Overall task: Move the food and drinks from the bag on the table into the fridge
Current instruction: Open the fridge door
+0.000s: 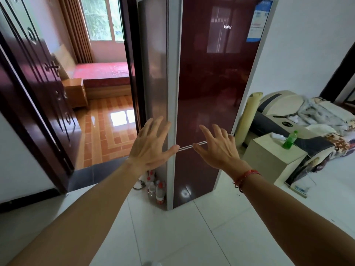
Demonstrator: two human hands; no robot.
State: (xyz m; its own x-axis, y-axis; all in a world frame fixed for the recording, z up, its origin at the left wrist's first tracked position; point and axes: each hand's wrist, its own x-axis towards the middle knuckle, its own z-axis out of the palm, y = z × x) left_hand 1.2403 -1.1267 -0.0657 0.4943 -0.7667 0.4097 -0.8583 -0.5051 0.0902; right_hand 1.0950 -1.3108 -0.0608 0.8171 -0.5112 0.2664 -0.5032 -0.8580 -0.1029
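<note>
A tall dark-red fridge (211, 77) stands straight ahead with both its doors closed. My left hand (151, 144) is stretched out in front of the fridge's left front corner, fingers spread and straight, holding nothing. My right hand (217, 144) reaches out before the seam between the upper and lower doors, fingers also spread and empty; a red string bracelet sits on that wrist. Whether either hand touches the fridge I cannot tell. The bag and the table are out of view.
Several plastic bottles (156, 189) stand on the floor by the fridge's left side. To the right is a beige cabinet (269, 160) with a green bottle (289, 140) on it, beside a cluttered sofa (311, 116). An open doorway with a dark door (38, 89) is on the left.
</note>
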